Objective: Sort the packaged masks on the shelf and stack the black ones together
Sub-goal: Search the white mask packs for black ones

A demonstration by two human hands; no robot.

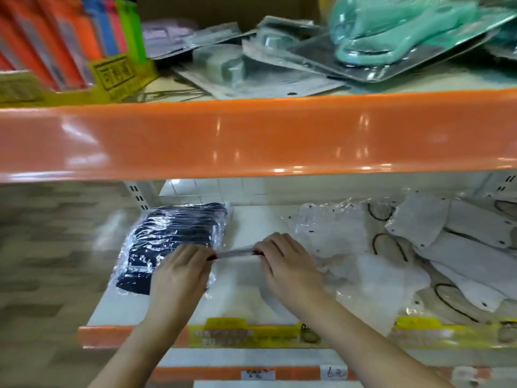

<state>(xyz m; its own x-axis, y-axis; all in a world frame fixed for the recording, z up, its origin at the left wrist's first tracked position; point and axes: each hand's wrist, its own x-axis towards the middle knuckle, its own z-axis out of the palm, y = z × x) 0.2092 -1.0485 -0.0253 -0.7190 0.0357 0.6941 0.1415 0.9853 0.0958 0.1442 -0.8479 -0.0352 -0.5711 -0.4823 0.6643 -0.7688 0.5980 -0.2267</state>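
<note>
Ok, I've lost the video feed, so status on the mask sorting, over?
Left hand and right hand pinch opposite ends of one thin clear packet. Black mask stack lies under the left hand. White masks loose at right.

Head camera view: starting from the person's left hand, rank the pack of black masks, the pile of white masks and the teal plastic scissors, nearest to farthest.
Measured from the left hand:
1. Clear-wrapped pack of black masks, lower shelf, directly under that hand.
2. Loose pile of white masks with black ear loops, same shelf, far right, beyond the right hand.
3. Packaged teal plastic scissors, upper shelf, top right.
</note>
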